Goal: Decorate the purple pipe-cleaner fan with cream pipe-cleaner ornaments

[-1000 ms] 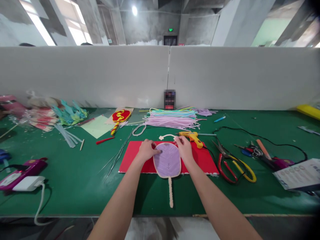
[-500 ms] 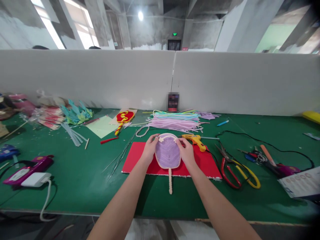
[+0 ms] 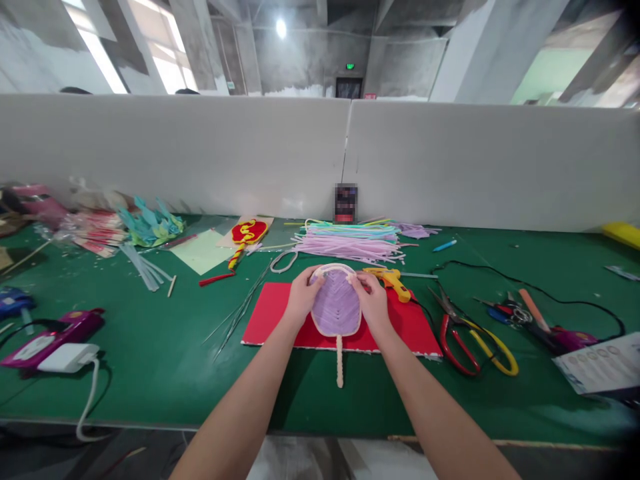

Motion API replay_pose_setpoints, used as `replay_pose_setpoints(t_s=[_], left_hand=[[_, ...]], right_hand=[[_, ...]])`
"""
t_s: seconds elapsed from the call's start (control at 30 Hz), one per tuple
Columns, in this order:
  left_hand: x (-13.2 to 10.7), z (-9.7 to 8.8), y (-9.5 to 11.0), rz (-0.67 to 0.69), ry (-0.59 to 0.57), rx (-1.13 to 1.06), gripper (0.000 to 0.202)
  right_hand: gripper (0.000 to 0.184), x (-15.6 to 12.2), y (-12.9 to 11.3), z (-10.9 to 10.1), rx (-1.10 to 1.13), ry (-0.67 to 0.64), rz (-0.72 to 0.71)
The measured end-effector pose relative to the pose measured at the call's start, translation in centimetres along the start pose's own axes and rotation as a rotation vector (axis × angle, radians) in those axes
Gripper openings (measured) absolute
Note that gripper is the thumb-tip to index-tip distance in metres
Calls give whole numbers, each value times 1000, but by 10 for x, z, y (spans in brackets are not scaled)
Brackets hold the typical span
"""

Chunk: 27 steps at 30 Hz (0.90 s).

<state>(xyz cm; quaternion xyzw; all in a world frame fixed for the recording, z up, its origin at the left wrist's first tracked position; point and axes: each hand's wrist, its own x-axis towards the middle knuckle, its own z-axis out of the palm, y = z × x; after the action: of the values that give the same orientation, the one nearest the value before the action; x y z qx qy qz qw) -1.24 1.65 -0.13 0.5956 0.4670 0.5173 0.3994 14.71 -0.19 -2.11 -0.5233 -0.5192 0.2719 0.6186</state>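
Observation:
A purple fan [image 3: 337,305] with a cream rim and a cream twisted handle is between my two hands. Its handle points toward me, past the front edge of a red board [image 3: 273,313] that lies below it. My left hand [image 3: 303,293] grips the fan's upper left edge, thumb on the front face. At the upper right edge, my right hand [image 3: 371,298] pinches the rim near a small cream ornament. The matching spot on the left is covered by my left thumb. Just beyond my right hand lies a yellow glue gun [image 3: 395,283] on the board.
Behind the board lies a pile of lilac and pastel pipe cleaners [image 3: 350,243]. Scissors [image 3: 457,343] with red and yellow handles lie to the right. A red and yellow fan [image 3: 249,233], thin wires [image 3: 240,310] and a purple power strip [image 3: 55,340] are on the left.
My left thumb has moved inward onto the fan's face and now covers the left ornament. My right hand stays at the upper right edge.

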Motion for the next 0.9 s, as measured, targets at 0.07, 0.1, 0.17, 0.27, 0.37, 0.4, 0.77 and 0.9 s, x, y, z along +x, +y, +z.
replay_pose_setpoints(t_s=[0.07, 0.1, 0.17, 0.27, 0.37, 0.4, 0.77, 0.9], left_hand=[[0, 0, 0, -9, 3, -16, 27], [0, 1, 0, -12, 2, -27, 27], [-1, 1, 0, -18, -3, -51, 27], [-1, 1, 0, -20, -16, -74, 28], [-1, 1, 1, -10, -21, -69, 28], [-1, 1, 0, -10, -18, -66, 28], [-1, -2, 0, 48, -37, 27, 33], [-4, -5, 7, 226, -2, 207, 25]], right_hand=[[27, 1, -1, -1, -1, 11, -10], [26, 1, -2, -1, 5, 21, -12], [26, 1, -3, -1, 36, 41, 1], [27, 2, -3, -1, 96, 51, 34], [28, 3, -3, -2, 103, 40, 37], [28, 3, -3, -3, 96, 31, 34], [23, 4, 0, -7, -45, 14, -50], [22, 3, -6, -9, -87, -4, -112]])
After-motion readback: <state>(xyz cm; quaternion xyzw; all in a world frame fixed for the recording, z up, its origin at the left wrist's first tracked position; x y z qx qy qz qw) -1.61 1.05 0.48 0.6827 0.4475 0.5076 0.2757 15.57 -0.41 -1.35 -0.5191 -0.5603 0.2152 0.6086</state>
